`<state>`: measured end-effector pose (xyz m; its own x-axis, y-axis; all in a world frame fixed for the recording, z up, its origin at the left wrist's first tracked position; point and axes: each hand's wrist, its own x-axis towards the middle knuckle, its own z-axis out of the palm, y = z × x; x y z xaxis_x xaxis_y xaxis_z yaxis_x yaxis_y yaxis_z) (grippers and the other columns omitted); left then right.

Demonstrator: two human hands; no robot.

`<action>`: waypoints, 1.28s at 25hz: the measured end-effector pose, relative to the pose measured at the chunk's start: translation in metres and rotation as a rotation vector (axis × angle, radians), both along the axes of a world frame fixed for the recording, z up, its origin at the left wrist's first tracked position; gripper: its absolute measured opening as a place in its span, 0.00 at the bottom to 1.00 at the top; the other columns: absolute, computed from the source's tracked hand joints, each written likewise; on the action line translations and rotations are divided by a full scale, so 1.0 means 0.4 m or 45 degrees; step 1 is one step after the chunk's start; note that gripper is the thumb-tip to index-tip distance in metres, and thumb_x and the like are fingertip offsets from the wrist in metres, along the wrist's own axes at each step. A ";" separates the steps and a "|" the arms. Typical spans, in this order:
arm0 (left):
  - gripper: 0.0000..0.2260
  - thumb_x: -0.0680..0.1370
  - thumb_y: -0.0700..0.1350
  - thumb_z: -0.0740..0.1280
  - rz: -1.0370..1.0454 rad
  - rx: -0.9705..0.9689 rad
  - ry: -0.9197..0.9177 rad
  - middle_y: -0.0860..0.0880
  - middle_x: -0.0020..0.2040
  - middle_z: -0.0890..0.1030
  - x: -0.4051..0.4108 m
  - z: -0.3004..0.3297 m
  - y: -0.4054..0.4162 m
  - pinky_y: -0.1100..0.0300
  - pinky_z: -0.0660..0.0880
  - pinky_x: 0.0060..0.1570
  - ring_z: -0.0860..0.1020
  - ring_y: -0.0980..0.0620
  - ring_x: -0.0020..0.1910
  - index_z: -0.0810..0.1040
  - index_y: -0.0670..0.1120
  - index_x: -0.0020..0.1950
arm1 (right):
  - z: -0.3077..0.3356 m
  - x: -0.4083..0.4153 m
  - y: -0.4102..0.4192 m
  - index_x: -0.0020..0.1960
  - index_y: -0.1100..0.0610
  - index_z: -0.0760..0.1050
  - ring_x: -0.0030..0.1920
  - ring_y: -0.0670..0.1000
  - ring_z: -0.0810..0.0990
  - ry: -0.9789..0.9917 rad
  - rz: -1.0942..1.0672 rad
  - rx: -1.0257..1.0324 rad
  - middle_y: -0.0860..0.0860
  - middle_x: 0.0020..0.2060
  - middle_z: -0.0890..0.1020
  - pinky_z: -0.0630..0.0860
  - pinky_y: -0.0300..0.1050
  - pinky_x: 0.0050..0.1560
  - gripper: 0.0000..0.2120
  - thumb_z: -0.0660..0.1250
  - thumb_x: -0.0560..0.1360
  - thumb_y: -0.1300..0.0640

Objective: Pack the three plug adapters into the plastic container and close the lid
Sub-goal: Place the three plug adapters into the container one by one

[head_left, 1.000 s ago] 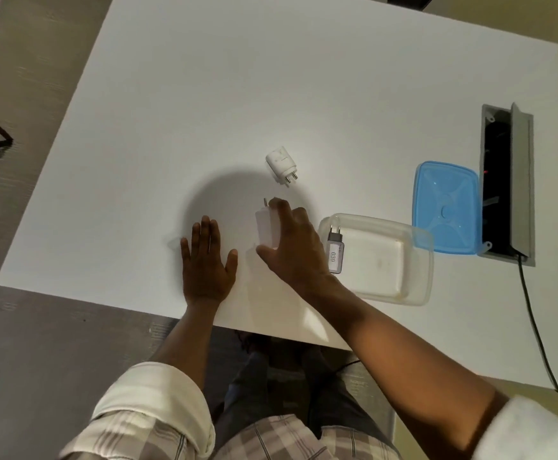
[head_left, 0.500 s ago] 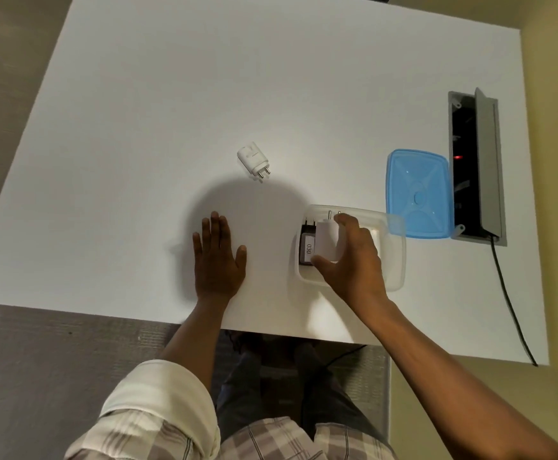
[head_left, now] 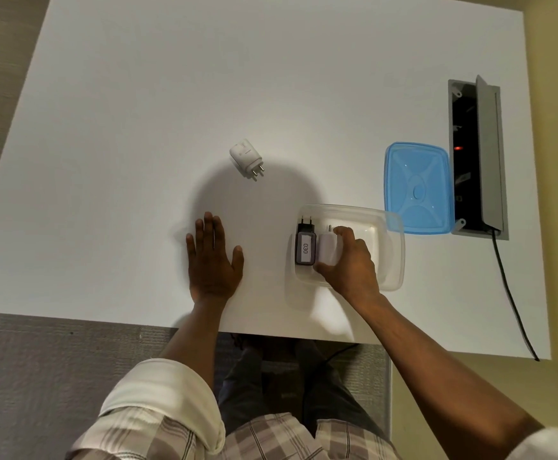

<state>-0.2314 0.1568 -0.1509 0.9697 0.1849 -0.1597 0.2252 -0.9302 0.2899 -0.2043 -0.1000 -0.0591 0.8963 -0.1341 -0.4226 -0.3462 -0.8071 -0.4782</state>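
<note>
A clear plastic container (head_left: pixel 391 250) sits on the white table near the front edge. Inside it, at the left end, lies a dark adapter (head_left: pixel 305 248) with a "030" label. My right hand (head_left: pixel 350 263) reaches into the container and grips a white adapter (head_left: pixel 327 250) right beside the dark one. A second white adapter (head_left: pixel 246 158) lies on the table, up and left of the container, pins pointing down-right. The blue lid (head_left: pixel 417 187) rests on the table by the container's far right corner. My left hand (head_left: pixel 213 260) lies flat on the table, fingers spread, holding nothing.
A recessed grey socket box (head_left: pixel 490 154) with its flap raised sits at the table's right side, next to the lid. A black cable (head_left: pixel 513 303) runs from it off the front edge. My legs show below the table edge.
My right hand carried the white adapter from the table into the container and set it down beside the dark adapter. The left hand stayed flat in place.
</note>
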 end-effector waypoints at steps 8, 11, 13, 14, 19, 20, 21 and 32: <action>0.34 0.80 0.56 0.54 0.009 -0.011 0.003 0.43 0.83 0.51 0.001 0.002 0.000 0.44 0.49 0.80 0.50 0.44 0.82 0.48 0.43 0.82 | -0.006 0.002 -0.002 0.71 0.52 0.64 0.57 0.58 0.77 0.014 0.015 0.020 0.57 0.58 0.75 0.76 0.52 0.56 0.40 0.80 0.65 0.52; 0.34 0.80 0.56 0.54 0.010 -0.015 -0.010 0.43 0.83 0.52 -0.001 0.001 0.000 0.44 0.49 0.80 0.51 0.44 0.82 0.48 0.43 0.82 | -0.006 0.001 -0.004 0.71 0.53 0.65 0.57 0.58 0.77 0.010 0.023 0.034 0.57 0.58 0.76 0.76 0.52 0.55 0.38 0.79 0.66 0.52; 0.34 0.80 0.56 0.53 0.008 -0.018 -0.015 0.43 0.83 0.52 -0.002 0.001 0.001 0.44 0.48 0.80 0.51 0.44 0.82 0.48 0.43 0.82 | -0.003 0.004 -0.004 0.70 0.54 0.65 0.58 0.58 0.77 0.021 0.015 0.023 0.57 0.59 0.76 0.76 0.53 0.56 0.35 0.77 0.68 0.51; 0.34 0.80 0.56 0.54 0.009 -0.024 -0.016 0.44 0.83 0.51 -0.002 0.001 0.001 0.44 0.49 0.80 0.51 0.44 0.82 0.48 0.43 0.82 | -0.001 0.003 -0.005 0.71 0.54 0.65 0.59 0.58 0.77 0.016 0.003 0.004 0.57 0.60 0.77 0.76 0.52 0.56 0.34 0.76 0.70 0.51; 0.34 0.80 0.56 0.53 0.016 -0.019 -0.005 0.43 0.83 0.51 -0.001 0.002 -0.001 0.43 0.50 0.80 0.51 0.43 0.82 0.47 0.43 0.82 | 0.047 0.017 0.003 0.67 0.53 0.69 0.50 0.54 0.81 -0.227 -0.056 -0.067 0.52 0.53 0.81 0.72 0.43 0.46 0.22 0.69 0.75 0.52; 0.34 0.80 0.56 0.53 0.017 -0.016 -0.006 0.43 0.83 0.51 -0.001 0.001 0.000 0.43 0.50 0.80 0.51 0.43 0.82 0.47 0.43 0.82 | 0.064 0.032 0.014 0.65 0.52 0.70 0.46 0.52 0.82 -0.283 -0.044 -0.044 0.49 0.50 0.81 0.71 0.41 0.44 0.19 0.68 0.75 0.53; 0.34 0.80 0.56 0.53 0.017 -0.016 -0.009 0.43 0.83 0.51 -0.001 0.001 -0.001 0.43 0.51 0.80 0.51 0.43 0.82 0.47 0.43 0.82 | 0.081 0.052 0.027 0.63 0.51 0.71 0.42 0.51 0.81 -0.333 -0.021 -0.004 0.47 0.46 0.80 0.70 0.40 0.42 0.17 0.67 0.76 0.54; 0.34 0.80 0.57 0.52 0.030 -0.018 0.010 0.44 0.83 0.52 0.002 0.003 -0.003 0.43 0.52 0.80 0.51 0.43 0.82 0.48 0.44 0.82 | 0.055 0.390 0.282 0.66 0.56 0.70 0.56 0.58 0.79 -0.112 0.489 -0.041 0.56 0.58 0.79 0.78 0.54 0.55 0.21 0.68 0.73 0.58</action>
